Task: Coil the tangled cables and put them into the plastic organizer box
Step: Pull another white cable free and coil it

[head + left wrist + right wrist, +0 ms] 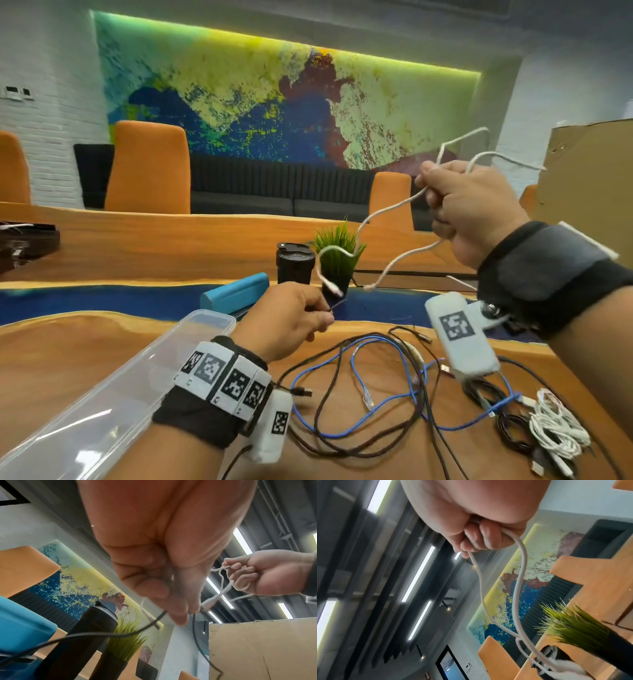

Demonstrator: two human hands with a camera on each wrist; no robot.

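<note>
Cables on the table: a tangle of black and blue cables lies loose on the wooden table, right of the left wrist; a bunched white cable and small black coils sit by the table's right near edge.
Organizer box: the clear plastic organizer box stands at the near left of the table, under and beside the left forearm, well apart from the raised cable.
Left hand: the left hand hovers low over the table, fingers curled, thumb and fingertips pinching a thin black cable near its end.
White cable: the white cable hangs in the air between the hands; its long run slopes from the right hand down and leftward, and its plug end dangles just above and beside the left hand, in front of the potted grass plant.
Right hand: the right hand is raised high at the right, fist closed round the white cable, with a loop or two showing above the knuckles; the count is blurred.
Coming move: the left hand is much nearer the free end, so it probably feeds that end up and rightward to the coil.
</note>
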